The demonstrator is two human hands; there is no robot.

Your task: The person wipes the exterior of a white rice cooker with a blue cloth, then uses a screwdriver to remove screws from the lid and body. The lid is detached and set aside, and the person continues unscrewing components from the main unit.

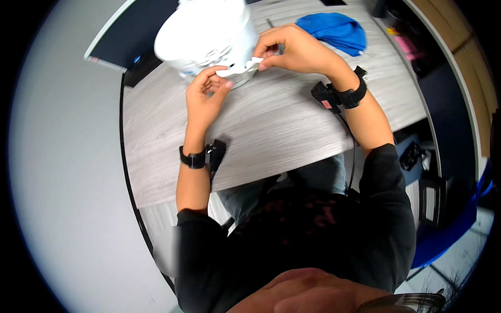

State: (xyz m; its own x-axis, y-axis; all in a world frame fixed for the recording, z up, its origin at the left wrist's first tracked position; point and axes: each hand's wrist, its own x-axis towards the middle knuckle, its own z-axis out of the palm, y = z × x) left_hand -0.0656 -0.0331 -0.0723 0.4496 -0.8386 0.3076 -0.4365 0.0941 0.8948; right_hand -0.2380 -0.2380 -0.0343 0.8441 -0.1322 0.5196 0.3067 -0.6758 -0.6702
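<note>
A small white piece (224, 73), irregular like a strip of plastic or paper, spans the gap between my two hands; its exact kind is unclear. My left hand (205, 99) has curled fingers at the piece's left end, with the thumb just below. At its right end my right hand (292, 49) pinches it between thumb and fingers. Directly behind the piece stands a white bucket (206, 36), overexposed and blurred, with some small white items by its near rim. Whether the piece touches the bucket I cannot tell.
A crumpled blue cloth (334, 31) lies beyond my right hand on the grey wood-grain table (271, 125). Black strapped devices sit on both my wrists, and a cable (354, 156) hangs from the right one. Dark partitions flank the table; a pink object (407, 47) lies at the far right.
</note>
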